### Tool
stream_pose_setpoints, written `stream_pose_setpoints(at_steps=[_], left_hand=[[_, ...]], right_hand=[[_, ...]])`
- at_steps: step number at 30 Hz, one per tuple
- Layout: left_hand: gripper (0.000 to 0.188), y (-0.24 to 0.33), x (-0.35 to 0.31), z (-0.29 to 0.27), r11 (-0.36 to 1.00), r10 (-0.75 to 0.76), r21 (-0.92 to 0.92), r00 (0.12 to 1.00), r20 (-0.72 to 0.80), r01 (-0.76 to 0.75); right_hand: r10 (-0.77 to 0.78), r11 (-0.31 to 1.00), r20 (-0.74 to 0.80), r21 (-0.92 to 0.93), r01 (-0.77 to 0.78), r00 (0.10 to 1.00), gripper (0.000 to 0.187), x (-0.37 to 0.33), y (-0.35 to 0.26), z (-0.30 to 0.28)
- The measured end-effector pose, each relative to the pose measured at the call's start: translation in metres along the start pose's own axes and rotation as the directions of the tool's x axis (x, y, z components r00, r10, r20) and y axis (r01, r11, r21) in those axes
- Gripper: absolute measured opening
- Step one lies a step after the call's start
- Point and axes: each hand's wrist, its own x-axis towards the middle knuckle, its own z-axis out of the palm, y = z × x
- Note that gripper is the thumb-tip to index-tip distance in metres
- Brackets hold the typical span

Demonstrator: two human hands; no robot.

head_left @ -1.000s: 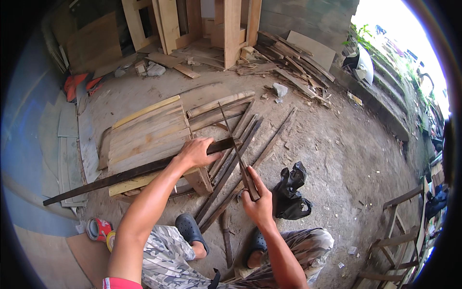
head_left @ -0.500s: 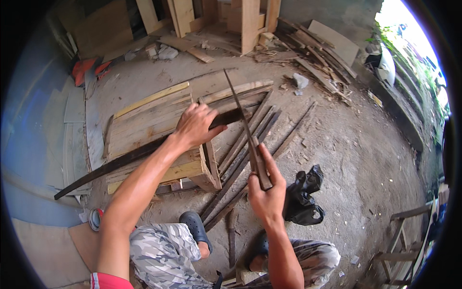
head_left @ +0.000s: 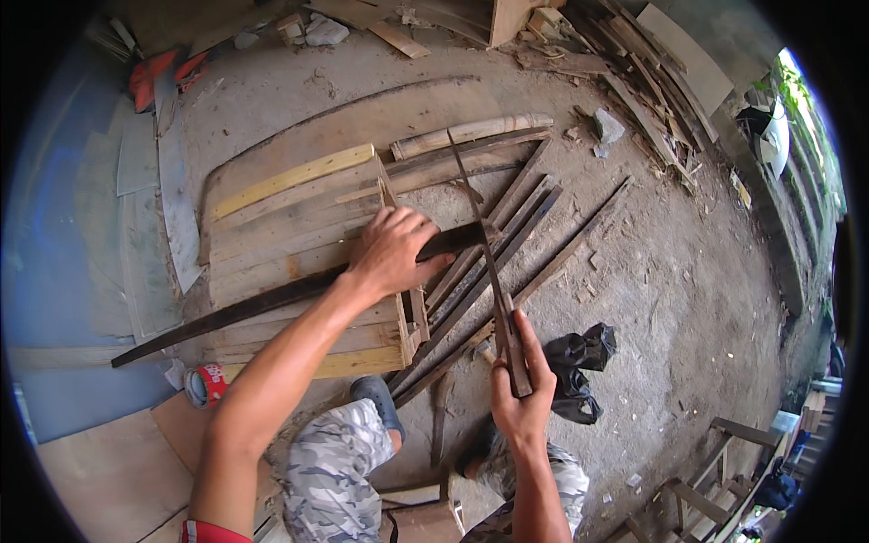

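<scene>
A long dark wooden strip (head_left: 226, 318) lies slantwise across a low crate-like stand of pale planks (head_left: 272, 237). My left hand (head_left: 387, 251) is clamped over the strip near its right end, at the stand's right edge, fingers on the far side and thumb on the near side. In my right hand (head_left: 523, 398) is a handsaw (head_left: 494, 270), gripped by its brown wooden handle with the index finger stretched along it. Its narrow blade points away from me and crosses the strip's right end, just right of my left hand. Whether the teeth have cut into the wood cannot be seen.
Several loose wooden strips (head_left: 579, 233) lie on the ground right of the stand. Near my right hand sits a black plastic bag (head_left: 584, 353). A red can (head_left: 208, 385) stands at the left. Scrap wood (head_left: 665, 104) is heaped at the far right, and a wooden frame (head_left: 701, 498) stands lower right.
The view has tipped downward and shifted. My left hand stays on the strip, and the saw still crosses the strip's right end, with its handle drawn slightly nearer to me.
</scene>
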Motion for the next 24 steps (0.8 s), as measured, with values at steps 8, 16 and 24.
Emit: stream_pose_setpoints(at_steps=[8,16,24], left_hand=[[0.048,0.027,0.001,-0.008,0.992,-0.049,-0.104,0.985,0.164,0.066],[0.039,0.055,0.032,0.001,0.905,-0.343,-0.081,0.831,0.437,0.417],[0.036,0.063,0.041,-0.009,0.89,-0.374,-0.06,0.801,0.468,0.451]], right_hand=[[-0.018,0.992,-0.028,-0.123,0.014,0.999,0.069,-0.019,0.005,0.002],[0.152,0.978,0.056,-0.151,-0.142,0.987,0.071,-0.012,-0.039,-0.013],[0.221,0.968,0.092,-0.141,-0.208,0.971,0.069,0.008,-0.063,-0.018]])
